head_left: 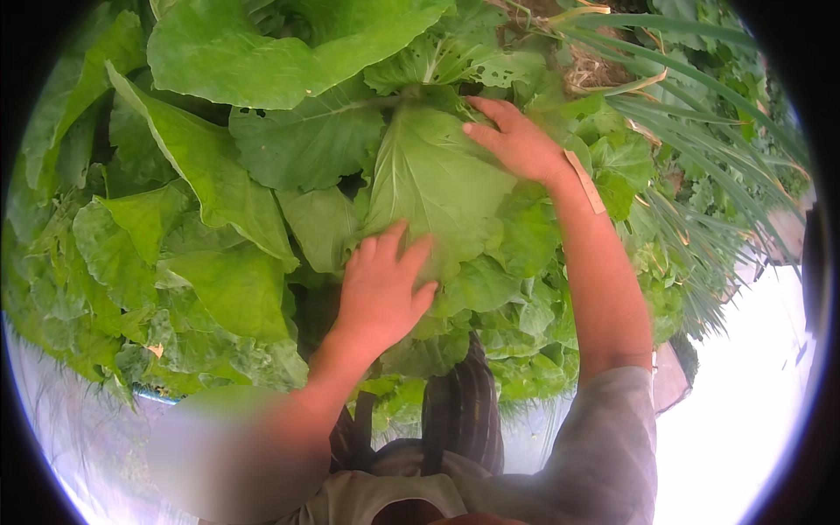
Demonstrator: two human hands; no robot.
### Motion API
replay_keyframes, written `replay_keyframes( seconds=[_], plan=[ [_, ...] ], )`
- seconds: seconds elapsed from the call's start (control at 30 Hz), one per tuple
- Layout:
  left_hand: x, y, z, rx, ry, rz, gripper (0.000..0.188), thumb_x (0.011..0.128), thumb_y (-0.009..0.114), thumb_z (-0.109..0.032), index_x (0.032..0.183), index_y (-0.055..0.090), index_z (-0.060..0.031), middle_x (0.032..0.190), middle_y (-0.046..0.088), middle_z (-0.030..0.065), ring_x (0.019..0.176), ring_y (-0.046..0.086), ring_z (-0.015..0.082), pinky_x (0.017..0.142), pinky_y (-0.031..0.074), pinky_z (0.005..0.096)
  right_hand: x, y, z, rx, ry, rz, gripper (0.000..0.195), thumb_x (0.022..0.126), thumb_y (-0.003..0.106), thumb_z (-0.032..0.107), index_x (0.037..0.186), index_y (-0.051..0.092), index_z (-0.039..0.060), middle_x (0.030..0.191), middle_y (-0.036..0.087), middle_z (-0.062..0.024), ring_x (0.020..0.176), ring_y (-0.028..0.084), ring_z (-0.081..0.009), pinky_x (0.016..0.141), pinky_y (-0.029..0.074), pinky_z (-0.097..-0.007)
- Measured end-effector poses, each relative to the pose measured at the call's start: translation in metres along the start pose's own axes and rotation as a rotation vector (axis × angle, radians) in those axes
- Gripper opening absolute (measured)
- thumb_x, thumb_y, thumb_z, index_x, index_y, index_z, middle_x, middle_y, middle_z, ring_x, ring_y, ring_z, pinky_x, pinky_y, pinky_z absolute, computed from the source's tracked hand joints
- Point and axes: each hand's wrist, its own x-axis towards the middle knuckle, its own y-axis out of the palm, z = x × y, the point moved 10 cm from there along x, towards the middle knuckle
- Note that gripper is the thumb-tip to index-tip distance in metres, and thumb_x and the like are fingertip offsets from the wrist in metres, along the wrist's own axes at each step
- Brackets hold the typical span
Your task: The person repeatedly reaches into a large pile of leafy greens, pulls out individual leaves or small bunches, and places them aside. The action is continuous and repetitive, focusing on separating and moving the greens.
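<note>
A broad pale-green leaf (420,177) of a cabbage-like plant lies before me, its thick veins fanning from a stalk at the far end. On its near edge rests my left hand (387,282), palm down with fingers spread. My right hand (512,138) reaches over the leaf's far right side, thumb and fingers apart, with the fingertips among the foliage near the stalk. Whether those fingertips pinch anything is not plain. Beside the pale leaf, to the left, spreads a darker green leaf (308,141). An adhesive strip (584,182) is on my right wrist.
Large upright leaves (262,59) crowd the far left. A leaf riddled with holes (459,62) lies beyond the stalk. Long green onion-like leaves (709,118) lean along the right, near dry straw (590,65). Lower leafy greens (525,315) surround my striped trouser leg (462,407).
</note>
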Motion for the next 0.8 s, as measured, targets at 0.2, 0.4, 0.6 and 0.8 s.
replay_keyframes(
  seconds=[0.2,0.4,0.6,0.8],
  plan=[
    [0.004,-0.011,0.003,-0.013,0.007,-0.058,0.049,0.081,0.071,-0.027,0.126,0.060,-0.0116,0.135,0.049,0.0170,0.117,0.048,0.0368,0.102,0.039,0.0467,-0.040,0.044,0.044,-0.184,0.003,-0.108,0.073,0.088,0.063,0.044,0.145,0.040,0.0054,0.150,0.033,-0.0282,0.136,0.037,-0.0411,0.113,0.033,-0.0439],
    [0.010,-0.011,0.003,-0.016,0.022,-0.085,0.046,0.082,0.071,-0.027,0.123,0.061,-0.0102,0.128,0.051,0.0176,0.114,0.050,0.0369,0.099,0.040,0.0457,-0.039,0.050,0.053,-0.178,-0.003,-0.212,0.072,0.088,0.062,0.043,0.145,0.041,0.0039,0.145,0.037,-0.0314,0.132,0.037,-0.0480,0.112,0.030,-0.0482],
    [0.010,-0.020,0.002,-0.058,0.024,-0.116,0.044,0.081,0.072,-0.026,0.121,0.062,-0.0103,0.127,0.052,0.0176,0.113,0.051,0.0375,0.098,0.041,0.0458,-0.036,0.028,0.053,-0.141,-0.030,-0.142,0.066,0.090,0.059,0.040,0.145,0.042,0.0069,0.150,0.034,-0.0244,0.138,0.034,-0.0401,0.114,0.029,-0.0443],
    [0.007,-0.022,0.006,-0.100,0.032,-0.120,0.042,0.082,0.071,-0.026,0.120,0.063,-0.0106,0.127,0.052,0.0180,0.115,0.050,0.0375,0.098,0.041,0.0461,-0.023,-0.033,0.017,0.136,0.072,-0.243,0.061,0.093,0.057,0.038,0.145,0.043,0.0094,0.150,0.037,-0.0215,0.139,0.034,-0.0373,0.114,0.030,-0.0416]
  ],
)
